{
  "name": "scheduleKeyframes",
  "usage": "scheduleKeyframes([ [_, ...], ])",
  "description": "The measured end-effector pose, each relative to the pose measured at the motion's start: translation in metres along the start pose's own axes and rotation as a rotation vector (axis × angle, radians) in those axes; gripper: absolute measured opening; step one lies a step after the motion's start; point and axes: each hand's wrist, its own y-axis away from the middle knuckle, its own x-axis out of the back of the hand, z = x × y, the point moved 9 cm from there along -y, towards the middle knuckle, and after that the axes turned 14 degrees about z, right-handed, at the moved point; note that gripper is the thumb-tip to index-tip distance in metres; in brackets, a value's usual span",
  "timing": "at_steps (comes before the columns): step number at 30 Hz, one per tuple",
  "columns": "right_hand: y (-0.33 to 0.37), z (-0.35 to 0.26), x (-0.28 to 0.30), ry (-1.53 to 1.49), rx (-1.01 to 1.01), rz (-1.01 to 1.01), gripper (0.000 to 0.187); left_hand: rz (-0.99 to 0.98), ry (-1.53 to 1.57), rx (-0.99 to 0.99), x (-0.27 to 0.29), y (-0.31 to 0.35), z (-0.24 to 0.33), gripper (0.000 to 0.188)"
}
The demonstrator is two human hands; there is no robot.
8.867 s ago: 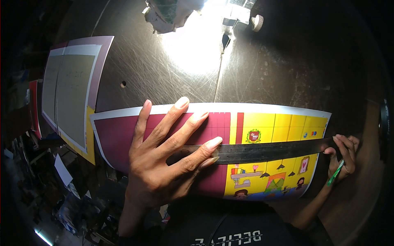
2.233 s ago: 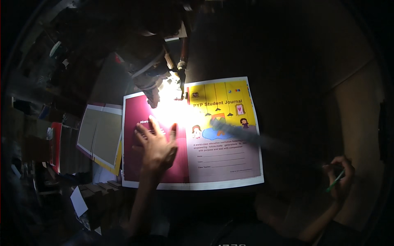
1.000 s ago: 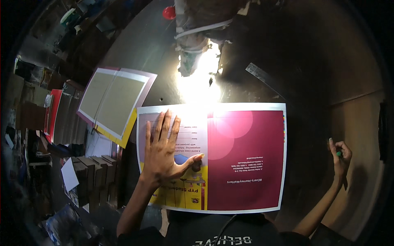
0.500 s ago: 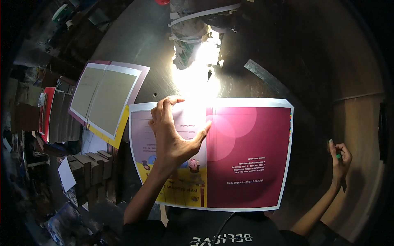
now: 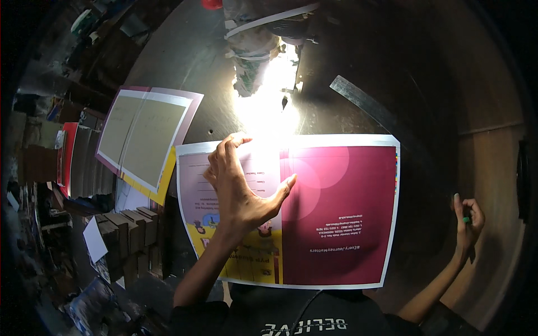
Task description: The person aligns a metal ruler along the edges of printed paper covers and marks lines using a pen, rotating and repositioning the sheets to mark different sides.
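With the left hand (image 5: 241,203), arches over the upper part of the printed sheet (image 5: 344,193), thumb well apart from the fingers, fingertips at the white upper border, thumb tip over the maroon half just past the fold line; whether pressing with the thumb, cannot tell. With the right hand (image 5: 472,225), off to the right and clear of the sheet, grips a small green object (image 5: 465,219), fingers curled around it. Flat on the counter (image 5: 168,64) right in front of the body: that same sheet, lettering upside down, lilac and yellow on the left half, maroon with pale circles on the right. Beyond its upper right corner, slantwise, a metal ruler (image 5: 358,101). Just beside its left edge, tilted, a second sheet (image 5: 190,115) bearing two grey board panels (image 5: 151,143). Above, near the upper border, glare from a wrapped lamp (image 5: 252,64). Farther left, stacked blocks (image 5: 131,224) and a white paper (image 5: 95,239).
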Motion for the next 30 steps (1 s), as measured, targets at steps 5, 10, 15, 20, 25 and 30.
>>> scheduleKeyframes([
  [5,0.002,-0.008,0.013,-0.138,0.053,-0.015,0.029,-0.046,0.096,-0.068,0.003,0.008,-0.008,0.082],
  [10,-0.007,-0.018,-0.023,-0.183,0.040,-0.166,0.028,-0.135,-0.097,-0.344,0.008,0.022,0.000,0.110],
  [15,-0.016,-0.036,-0.070,-0.306,0.155,-0.263,0.031,-0.177,-0.104,-0.425,0.008,0.015,-0.005,0.131],
  [20,-0.012,-0.051,-0.098,-0.158,0.463,-0.205,0.033,-0.218,-0.087,-0.403,0.010,0.017,-0.005,0.148],
  [25,-0.014,-0.048,-0.099,-0.181,0.454,-0.202,0.034,-0.259,-0.136,-0.418,0.006,0.015,-0.004,0.147],
  [30,-0.013,-0.047,-0.098,-0.149,0.456,-0.163,0.036,-0.239,-0.105,-0.404,0.008,0.016,-0.005,0.145],
])
